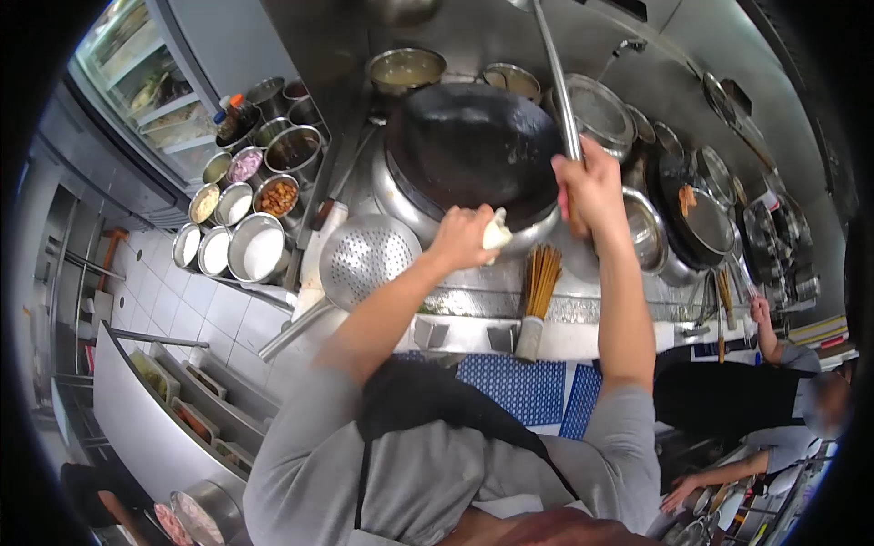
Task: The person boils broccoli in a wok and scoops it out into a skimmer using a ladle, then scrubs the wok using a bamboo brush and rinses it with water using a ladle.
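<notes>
A large black wok [473,150] sits on the burner in front of me, with a little wet shine inside. My left hand [466,238] is closed on a folded white cloth [497,232] at the wok's near rim. In my right hand [590,187], the wooden end of a long-handled ladle [557,77] is gripped. Its metal shaft runs up and away over the wok's right side, and its head is mostly cut off at the top. A bamboo wok brush [539,287] lies below the wok, between my forearms.
A perforated strainer [369,261] rests left of the wok. Metal seasoning pots [257,247] stand farther left. Behind the wok are a metal bowl [407,71] and a faucet [630,45]. Another wok [696,227] sits to the right, near a co-worker [737,391].
</notes>
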Demonstrator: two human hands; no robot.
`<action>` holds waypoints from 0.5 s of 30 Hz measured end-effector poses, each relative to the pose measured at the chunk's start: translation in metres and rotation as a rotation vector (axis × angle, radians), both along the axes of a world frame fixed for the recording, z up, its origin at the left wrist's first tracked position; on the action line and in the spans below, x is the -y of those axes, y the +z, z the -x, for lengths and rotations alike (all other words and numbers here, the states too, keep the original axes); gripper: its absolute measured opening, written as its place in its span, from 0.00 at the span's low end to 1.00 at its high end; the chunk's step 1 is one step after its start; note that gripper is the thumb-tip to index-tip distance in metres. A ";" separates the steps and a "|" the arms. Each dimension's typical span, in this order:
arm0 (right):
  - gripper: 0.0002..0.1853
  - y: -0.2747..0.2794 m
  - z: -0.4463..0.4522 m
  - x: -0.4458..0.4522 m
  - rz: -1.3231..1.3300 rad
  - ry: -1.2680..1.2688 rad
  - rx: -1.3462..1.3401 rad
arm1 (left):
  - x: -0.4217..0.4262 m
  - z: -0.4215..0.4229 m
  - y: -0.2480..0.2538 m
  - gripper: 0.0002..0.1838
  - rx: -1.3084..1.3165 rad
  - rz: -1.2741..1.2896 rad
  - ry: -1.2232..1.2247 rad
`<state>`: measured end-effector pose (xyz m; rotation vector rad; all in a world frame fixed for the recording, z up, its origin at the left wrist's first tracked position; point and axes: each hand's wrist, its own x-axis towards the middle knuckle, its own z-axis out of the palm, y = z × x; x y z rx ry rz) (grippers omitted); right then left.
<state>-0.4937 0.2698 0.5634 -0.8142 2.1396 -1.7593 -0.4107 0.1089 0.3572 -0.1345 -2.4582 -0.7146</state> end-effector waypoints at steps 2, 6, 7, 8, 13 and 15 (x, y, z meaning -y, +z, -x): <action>0.05 0.029 0.032 0.054 -0.046 0.042 -0.062 | 0.001 -0.003 0.010 0.28 0.125 -0.148 -0.013; 0.06 0.073 0.088 0.163 -0.100 0.095 -0.045 | 0.020 -0.037 0.012 0.34 -0.126 -0.453 -0.126; 0.06 0.078 0.097 0.189 -0.092 0.081 -0.036 | 0.023 -0.059 0.022 0.32 -0.119 -0.616 -0.102; 0.07 0.081 0.105 0.213 -0.084 0.067 -0.024 | 0.030 -0.085 0.021 0.31 0.085 -0.781 -0.073; 0.08 0.092 0.122 0.294 -0.205 0.039 0.040 | 0.090 -0.195 -0.024 0.23 0.244 -1.353 0.139; 0.07 0.090 0.128 0.309 -0.176 0.028 0.105 | 0.109 -0.232 -0.033 0.22 0.234 -1.483 0.184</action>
